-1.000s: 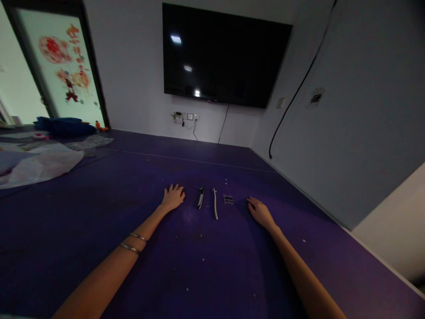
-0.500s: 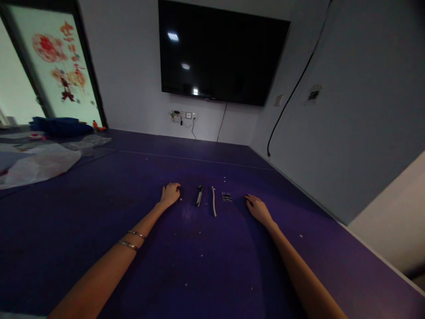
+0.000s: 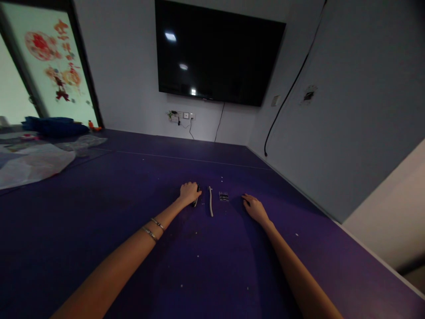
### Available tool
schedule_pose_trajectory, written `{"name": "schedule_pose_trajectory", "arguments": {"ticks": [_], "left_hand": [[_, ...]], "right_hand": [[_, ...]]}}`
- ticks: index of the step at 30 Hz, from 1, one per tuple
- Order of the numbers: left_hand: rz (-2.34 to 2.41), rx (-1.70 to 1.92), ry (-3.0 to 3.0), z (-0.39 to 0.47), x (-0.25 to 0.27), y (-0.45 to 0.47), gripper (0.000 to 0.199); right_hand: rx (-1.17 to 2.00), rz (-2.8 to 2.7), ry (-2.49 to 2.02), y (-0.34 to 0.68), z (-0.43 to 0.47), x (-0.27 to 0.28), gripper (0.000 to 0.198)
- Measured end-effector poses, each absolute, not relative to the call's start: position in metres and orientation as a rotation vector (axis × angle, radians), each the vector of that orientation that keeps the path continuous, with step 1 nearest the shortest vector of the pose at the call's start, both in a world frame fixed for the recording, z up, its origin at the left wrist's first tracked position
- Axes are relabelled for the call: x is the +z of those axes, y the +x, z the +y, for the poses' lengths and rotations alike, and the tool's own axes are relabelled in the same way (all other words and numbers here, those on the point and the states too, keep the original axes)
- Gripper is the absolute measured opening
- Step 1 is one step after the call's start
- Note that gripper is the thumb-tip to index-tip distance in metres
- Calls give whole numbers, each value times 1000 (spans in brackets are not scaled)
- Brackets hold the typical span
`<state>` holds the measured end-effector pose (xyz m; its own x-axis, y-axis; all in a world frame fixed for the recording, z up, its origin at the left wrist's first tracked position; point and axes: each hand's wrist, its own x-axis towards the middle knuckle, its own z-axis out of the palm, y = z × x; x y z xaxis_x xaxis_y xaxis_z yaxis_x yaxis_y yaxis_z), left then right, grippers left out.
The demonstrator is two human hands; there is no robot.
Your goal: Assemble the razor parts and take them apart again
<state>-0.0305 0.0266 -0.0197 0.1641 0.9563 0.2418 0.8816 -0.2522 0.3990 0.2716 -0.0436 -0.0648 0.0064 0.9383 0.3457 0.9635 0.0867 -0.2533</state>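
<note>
My left hand (image 3: pixel 189 192) is over a slim black-and-grey hand tool (image 3: pixel 195 203) on the purple tabletop, its thumb across the tool. The fingers seem closed around it, partly hidden; both ends of the tool show. Just right of this hand lies a short white cable (image 3: pixel 210 204), with small ends sticking out at its far tip. Beside the cable is a small, flat, dark piece with light marks (image 3: pixel 224 196), too small to make out. My right hand (image 3: pixel 254 208) rests palm down to the right of that piece, fingers stretched out and holding nothing.
White and clear plastic sheeting (image 3: pixel 36 164) and a dark blue cloth bundle (image 3: pixel 56 126) lie at the far left of the purple tabletop (image 3: pixel 149 274). A black cable (image 3: pixel 282 104) hangs along the right wall. A television (image 3: pixel 219 53) is mounted above the wall sockets (image 3: pixel 186 115).
My left hand has moved right from the bare tabletop onto the black-and-grey tool. The right hand stays in place, and the white cable and dark piece lie as before.
</note>
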Motion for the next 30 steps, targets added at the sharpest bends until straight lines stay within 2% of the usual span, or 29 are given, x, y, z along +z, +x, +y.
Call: {"name": "schedule_pose_trajectory", "arguments": {"ticks": [11, 18, 30], "left_hand": [[1755, 812, 1979, 36, -27, -27, 12], [1403, 888, 1571, 43, -14, -48, 28], [1263, 852, 985, 33, -19, -61, 15]], "right_hand": [[-85, -1954, -1848, 272, -43, -66, 40], [-108, -1947, -1880, 274, -40, -68, 39], [-86, -1950, -1882, 274, -41, -68, 41]]}}
